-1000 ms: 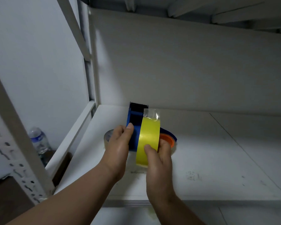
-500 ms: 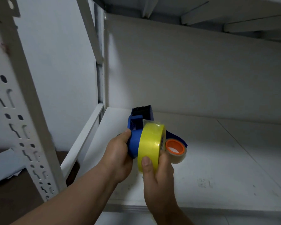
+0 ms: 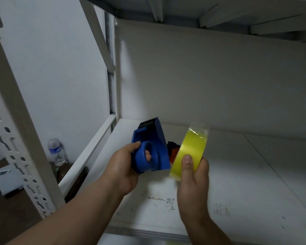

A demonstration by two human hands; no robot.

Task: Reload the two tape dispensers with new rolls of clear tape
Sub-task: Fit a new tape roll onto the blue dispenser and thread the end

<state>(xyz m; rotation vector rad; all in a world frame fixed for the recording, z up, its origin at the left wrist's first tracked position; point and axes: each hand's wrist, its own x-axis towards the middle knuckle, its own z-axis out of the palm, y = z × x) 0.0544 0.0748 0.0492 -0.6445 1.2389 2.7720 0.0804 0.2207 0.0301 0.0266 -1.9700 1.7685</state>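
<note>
The left hand (image 3: 122, 169) gripped the dispenser (image 3: 151, 151) through its handle loop; the right hand (image 3: 193, 171) pinched the roll (image 3: 191, 152) by its rim. Both appeared light and rigid, but the roll's glossy face likely slippery, its loose end sticky.

Both bare arms are reached forward from the bottom of the view. The left hand (image 3: 124, 167) is closed around the handle of the blue tape dispenser (image 3: 151, 152), with the thumb laid on top and a fingertip seen through the handle hole. The right hand (image 3: 193, 175) is wrapped around the yellow tape roll (image 3: 193, 152), with the thumb pressed flat on its outer face.
</note>
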